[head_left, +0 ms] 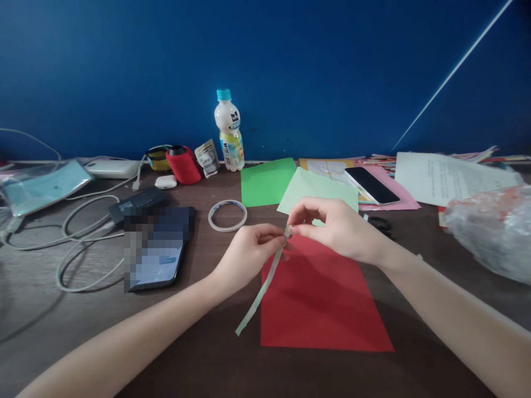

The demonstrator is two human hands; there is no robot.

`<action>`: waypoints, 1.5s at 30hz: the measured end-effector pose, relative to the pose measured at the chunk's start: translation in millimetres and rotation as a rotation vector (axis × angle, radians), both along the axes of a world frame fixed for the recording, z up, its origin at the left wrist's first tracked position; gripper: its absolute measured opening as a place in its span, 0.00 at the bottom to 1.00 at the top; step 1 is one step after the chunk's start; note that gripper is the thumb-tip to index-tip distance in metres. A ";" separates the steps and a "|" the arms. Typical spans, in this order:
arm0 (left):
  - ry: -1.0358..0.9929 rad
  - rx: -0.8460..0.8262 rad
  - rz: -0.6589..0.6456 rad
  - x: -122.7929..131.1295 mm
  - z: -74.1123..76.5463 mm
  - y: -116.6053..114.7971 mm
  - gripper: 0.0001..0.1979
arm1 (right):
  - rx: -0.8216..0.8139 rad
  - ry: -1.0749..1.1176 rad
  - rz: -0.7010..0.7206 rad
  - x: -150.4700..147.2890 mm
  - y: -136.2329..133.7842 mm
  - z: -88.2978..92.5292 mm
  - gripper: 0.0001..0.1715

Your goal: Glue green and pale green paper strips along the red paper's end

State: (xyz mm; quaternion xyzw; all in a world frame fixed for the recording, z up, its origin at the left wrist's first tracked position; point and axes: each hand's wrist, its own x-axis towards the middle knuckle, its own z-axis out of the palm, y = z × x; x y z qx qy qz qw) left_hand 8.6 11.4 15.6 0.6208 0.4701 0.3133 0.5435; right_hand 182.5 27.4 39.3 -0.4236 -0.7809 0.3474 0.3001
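Note:
Between my two hands is a narrow pale green paper strip [262, 292], its long tail slanting down toward the lower left. My left hand [253, 251] pinches the strip near its upper end with thumb and forefinger. Right beside it, my right hand [332, 225] pinches the tip of the same strip. Both hands hover over a red sheet of paper [319, 304] on the dark table. Behind my right hand lie a pale green sheet [319, 188] and a bright green sheet [265, 182]. A roll of tape [211, 216] rests left of the hands.
On the left are a phone [161, 257], a black adapter [136, 205] and looped cables [62, 271]. A bottle [230, 132] stands at the back by the blue wall. To the right are another phone [371, 185], printed paper [440, 177] and a clear plastic bag [493, 232].

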 end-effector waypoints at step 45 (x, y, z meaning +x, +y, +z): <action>0.038 0.081 0.016 -0.6 6.2 -1.7 0.07 | 0.039 -0.018 -0.151 -2.3 -10.8 7.6 0.10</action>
